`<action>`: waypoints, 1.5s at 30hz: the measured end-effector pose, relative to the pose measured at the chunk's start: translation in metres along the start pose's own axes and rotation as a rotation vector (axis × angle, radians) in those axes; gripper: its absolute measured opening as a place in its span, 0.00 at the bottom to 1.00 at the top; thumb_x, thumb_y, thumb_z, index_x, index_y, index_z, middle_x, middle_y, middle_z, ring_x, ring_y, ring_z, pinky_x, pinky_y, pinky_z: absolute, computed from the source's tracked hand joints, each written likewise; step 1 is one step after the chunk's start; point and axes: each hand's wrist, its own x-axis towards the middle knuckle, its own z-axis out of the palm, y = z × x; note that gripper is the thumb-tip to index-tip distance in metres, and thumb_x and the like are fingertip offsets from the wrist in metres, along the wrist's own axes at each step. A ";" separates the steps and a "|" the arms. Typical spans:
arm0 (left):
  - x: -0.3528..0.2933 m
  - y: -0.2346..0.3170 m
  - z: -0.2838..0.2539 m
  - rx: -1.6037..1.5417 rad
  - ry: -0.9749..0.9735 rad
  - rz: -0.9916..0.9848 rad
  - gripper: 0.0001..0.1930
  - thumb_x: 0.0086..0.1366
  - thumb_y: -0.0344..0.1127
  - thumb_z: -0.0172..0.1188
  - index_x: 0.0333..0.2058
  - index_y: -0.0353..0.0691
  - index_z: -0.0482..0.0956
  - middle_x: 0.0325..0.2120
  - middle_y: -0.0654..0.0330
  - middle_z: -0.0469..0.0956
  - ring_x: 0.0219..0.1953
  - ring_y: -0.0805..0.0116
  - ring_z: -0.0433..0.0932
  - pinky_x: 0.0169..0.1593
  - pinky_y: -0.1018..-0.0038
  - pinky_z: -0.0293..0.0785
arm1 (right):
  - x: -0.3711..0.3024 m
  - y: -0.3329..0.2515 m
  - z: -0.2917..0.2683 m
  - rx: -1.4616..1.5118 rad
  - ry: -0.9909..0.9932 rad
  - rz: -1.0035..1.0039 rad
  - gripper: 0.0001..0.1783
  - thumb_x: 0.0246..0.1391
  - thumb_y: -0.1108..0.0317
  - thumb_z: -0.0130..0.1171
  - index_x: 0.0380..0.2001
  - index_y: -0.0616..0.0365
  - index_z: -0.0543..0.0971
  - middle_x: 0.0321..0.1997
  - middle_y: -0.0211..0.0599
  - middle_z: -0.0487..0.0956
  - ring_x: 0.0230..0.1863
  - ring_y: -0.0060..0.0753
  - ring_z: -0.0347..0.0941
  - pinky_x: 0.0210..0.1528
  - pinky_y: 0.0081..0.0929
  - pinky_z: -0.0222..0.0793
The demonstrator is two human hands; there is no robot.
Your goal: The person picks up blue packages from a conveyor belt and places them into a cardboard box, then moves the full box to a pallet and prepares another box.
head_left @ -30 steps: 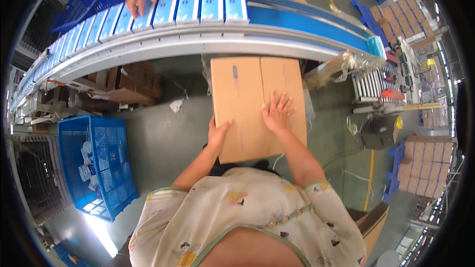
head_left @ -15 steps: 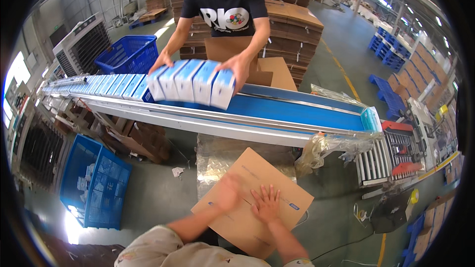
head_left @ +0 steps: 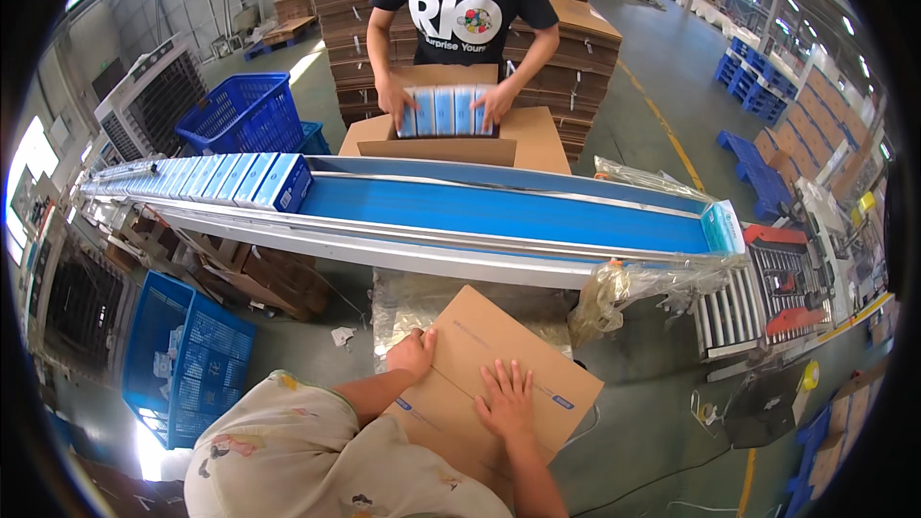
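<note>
I have a plain brown cardboard box (head_left: 460, 374) in front of me, lying turned at a slant, one corner pointing away from me. Its broad upper face looks flat and closed, with a seam running across the middle. Faint lines of print and small dark-blue marks (head_left: 563, 403) show near its edges. My nearest corner is covered, so I can't judge its depth well.

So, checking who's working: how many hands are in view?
4: the person's left hand on an edge of the brown cardboard box, right hand flat atop it; co-worker's right hand and co-worker's left hand holding blue-and-white packs.
</note>
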 end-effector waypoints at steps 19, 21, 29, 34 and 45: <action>0.058 -0.062 -0.019 -0.036 0.085 0.113 0.24 0.64 0.54 0.35 0.37 0.41 0.73 0.32 0.45 0.74 0.38 0.45 0.72 0.41 0.58 0.66 | -0.125 0.085 0.145 1.952 0.431 0.926 0.29 0.57 0.48 0.33 0.51 0.60 0.64 0.47 0.45 0.71 0.44 0.40 0.71 0.41 0.37 0.70; 0.070 -0.085 -0.021 -0.047 0.156 0.172 0.23 0.64 0.53 0.35 0.36 0.40 0.72 0.32 0.43 0.74 0.38 0.45 0.71 0.41 0.59 0.66 | -0.121 0.087 0.155 2.024 0.419 0.979 0.30 0.57 0.47 0.31 0.52 0.59 0.63 0.48 0.45 0.71 0.45 0.41 0.71 0.42 0.37 0.69; 0.075 -0.062 -0.035 0.069 -0.149 -0.016 0.32 0.62 0.60 0.26 0.40 0.40 0.73 0.38 0.46 0.74 0.44 0.50 0.72 0.47 0.60 0.65 | -0.129 0.084 0.137 1.885 0.435 1.043 0.31 0.58 0.47 0.27 0.54 0.58 0.61 0.55 0.44 0.65 0.54 0.43 0.63 0.52 0.38 0.62; 0.030 -0.011 -0.011 0.085 -0.192 0.041 0.37 0.60 0.64 0.25 0.42 0.37 0.72 0.39 0.44 0.74 0.46 0.46 0.71 0.51 0.58 0.63 | -0.160 0.044 0.007 1.930 0.621 1.019 0.28 0.57 0.49 0.35 0.53 0.57 0.63 0.52 0.42 0.68 0.52 0.43 0.65 0.50 0.39 0.64; -0.117 0.149 0.095 -0.036 -0.344 0.405 0.33 0.61 0.62 0.31 0.38 0.36 0.74 0.36 0.44 0.74 0.41 0.47 0.72 0.45 0.61 0.65 | -0.378 0.131 -0.072 1.613 1.253 1.393 0.32 0.57 0.45 0.37 0.53 0.61 0.65 0.55 0.40 0.66 0.54 0.38 0.62 0.53 0.30 0.59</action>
